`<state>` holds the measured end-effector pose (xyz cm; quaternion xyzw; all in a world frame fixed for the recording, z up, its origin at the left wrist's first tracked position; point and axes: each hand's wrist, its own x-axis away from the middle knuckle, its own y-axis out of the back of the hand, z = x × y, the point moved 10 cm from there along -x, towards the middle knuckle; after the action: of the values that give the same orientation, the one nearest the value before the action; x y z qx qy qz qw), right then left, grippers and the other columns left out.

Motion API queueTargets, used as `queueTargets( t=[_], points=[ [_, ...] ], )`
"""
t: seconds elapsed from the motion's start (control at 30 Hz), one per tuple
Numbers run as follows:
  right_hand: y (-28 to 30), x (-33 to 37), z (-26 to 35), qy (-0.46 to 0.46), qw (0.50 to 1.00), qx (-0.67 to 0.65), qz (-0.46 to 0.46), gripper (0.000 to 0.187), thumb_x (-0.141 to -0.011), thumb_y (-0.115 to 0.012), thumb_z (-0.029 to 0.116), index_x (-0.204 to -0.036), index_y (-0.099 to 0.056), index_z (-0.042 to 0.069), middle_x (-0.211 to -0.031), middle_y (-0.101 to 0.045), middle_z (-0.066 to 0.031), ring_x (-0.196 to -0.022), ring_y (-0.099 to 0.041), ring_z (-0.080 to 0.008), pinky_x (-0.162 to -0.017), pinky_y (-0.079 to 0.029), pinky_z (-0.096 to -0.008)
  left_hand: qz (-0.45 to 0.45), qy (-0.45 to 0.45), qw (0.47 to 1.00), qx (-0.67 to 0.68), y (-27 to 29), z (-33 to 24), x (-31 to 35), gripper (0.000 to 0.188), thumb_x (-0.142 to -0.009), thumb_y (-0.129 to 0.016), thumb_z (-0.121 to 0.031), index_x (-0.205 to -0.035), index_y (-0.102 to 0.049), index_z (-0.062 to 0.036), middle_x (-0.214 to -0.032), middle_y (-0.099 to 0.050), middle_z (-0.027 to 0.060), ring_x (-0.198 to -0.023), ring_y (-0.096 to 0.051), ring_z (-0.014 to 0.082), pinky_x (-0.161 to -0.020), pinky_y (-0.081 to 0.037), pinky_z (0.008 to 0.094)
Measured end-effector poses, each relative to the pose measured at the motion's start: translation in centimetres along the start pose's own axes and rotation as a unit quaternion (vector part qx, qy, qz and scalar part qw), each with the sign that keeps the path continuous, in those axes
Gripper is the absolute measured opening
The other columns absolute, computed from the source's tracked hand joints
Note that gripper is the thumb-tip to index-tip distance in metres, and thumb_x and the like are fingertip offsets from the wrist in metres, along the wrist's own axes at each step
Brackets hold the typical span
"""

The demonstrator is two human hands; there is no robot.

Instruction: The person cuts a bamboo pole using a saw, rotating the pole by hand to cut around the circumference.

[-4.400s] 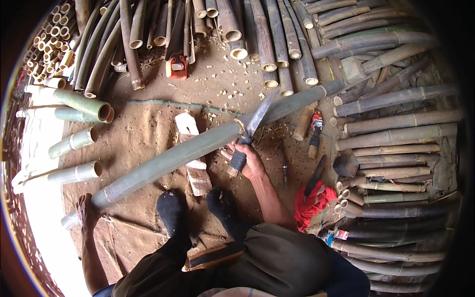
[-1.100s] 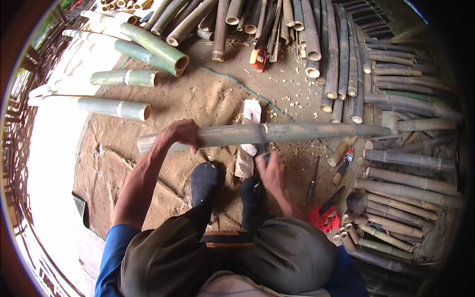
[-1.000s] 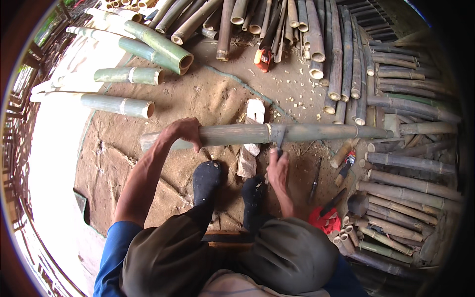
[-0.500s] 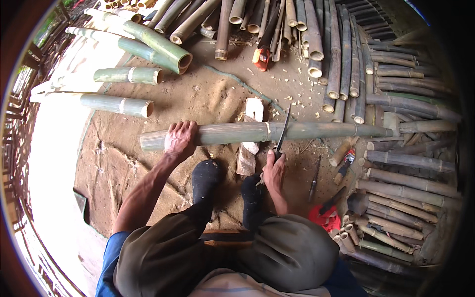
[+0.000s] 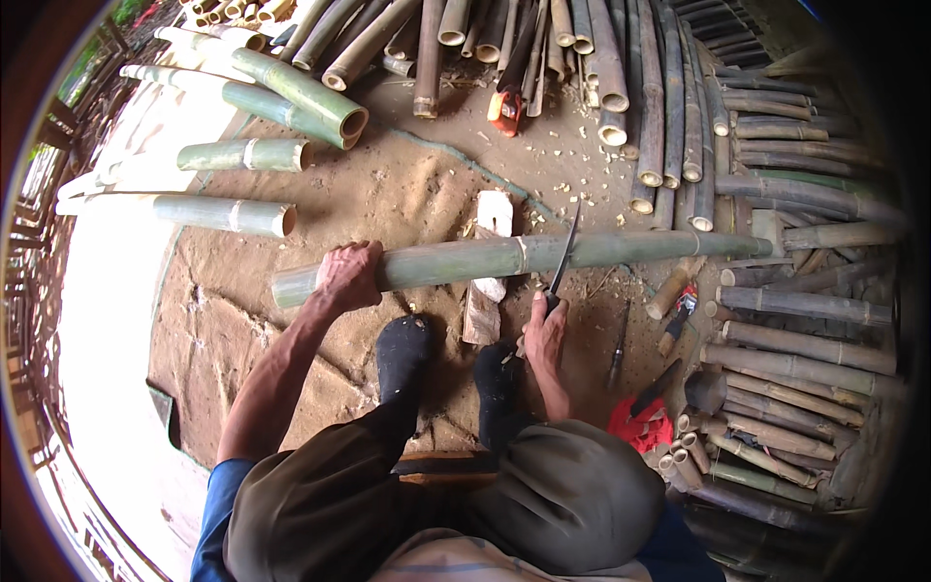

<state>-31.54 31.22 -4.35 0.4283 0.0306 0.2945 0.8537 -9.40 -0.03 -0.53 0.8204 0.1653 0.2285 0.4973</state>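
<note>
A long green bamboo pole (image 5: pixel 446 260) lies crosswise in front of me, its thin far end at the right by a block-like post. Near its thick left end my left hand (image 5: pixel 349 275) is closed round it. My right hand (image 5: pixel 544 335) is shut on the dark handle of a knife (image 5: pixel 565 249). The narrow blade points up and away and crosses the pole just right of a pale node ring. Under the pole's middle is a chopped wooden block (image 5: pixel 482 318), pale at its far end.
Cut green bamboo lengths (image 5: pixel 233 215) lie at the left. Stacked bamboo poles (image 5: pixel 652 116) fill the back and the right side. An orange-handled tool (image 5: pixel 505 112) lies at the back. A thin dark tool (image 5: pixel 618 344), a red cloth (image 5: pixel 642 424) and a hammer-like tool (image 5: pixel 703 393) are at the right.
My left hand has rolled on the pole, its wrist turned and knuckles shifted. The knife has moved slightly right, farther from the node ring. The whole view has shifted a little.
</note>
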Motion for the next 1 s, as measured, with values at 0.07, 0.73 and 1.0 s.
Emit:
queueTargets(
  t=[0.07, 0.73, 1.0],
  points=[
    [-0.4, 0.6, 0.9, 0.035, 0.999, 0.021, -0.003, 0.048, -0.110, -0.061, 0.046, -0.120, -0.051, 0.000, -0.087, -0.074, -0.0286, -0.077, -0.074, -0.0504, -0.070, -0.057, -0.0584, 0.032, -0.005, 0.999, 0.008, -0.3, 0.0, 0.0, 0.045, -0.065, -0.089, -0.020, -0.102, -0.067, -0.0055, -0.097, -0.075, 0.0183, -0.094, -0.075, 0.0382, -0.084, -0.060, 0.0497],
    [-2.0, 4.1, 7.6, 0.194, 0.969, 0.098, 0.121, 0.044, -0.110, -0.062, 0.042, -0.122, -0.054, 0.001, -0.085, -0.073, -0.0266, -0.073, -0.074, -0.0455, -0.064, -0.055, -0.0569, -0.178, 0.007, 0.980, -0.094, -1.1, -0.1, 2.9, 0.051, -0.080, -0.072, -0.012, -0.129, -0.057, -0.0071, -0.118, -0.066, 0.0153, -0.116, -0.064, 0.0337, -0.103, -0.046, 0.0488],
    [-1.6, 2.3, 7.3, 0.139, 0.985, 0.063, 0.077, 0.050, -0.109, -0.060, 0.052, -0.123, -0.053, 0.004, -0.083, -0.074, -0.0273, -0.076, -0.075, -0.0484, -0.065, -0.057, -0.0580, -0.126, 0.011, 0.992, -0.027, 0.0, 0.4, 1.9, 0.036, -0.077, -0.076, -0.011, -0.111, -0.064, -0.0058, -0.107, -0.070, 0.0158, -0.110, -0.069, 0.0366, -0.100, -0.051, 0.0492]
  ],
)
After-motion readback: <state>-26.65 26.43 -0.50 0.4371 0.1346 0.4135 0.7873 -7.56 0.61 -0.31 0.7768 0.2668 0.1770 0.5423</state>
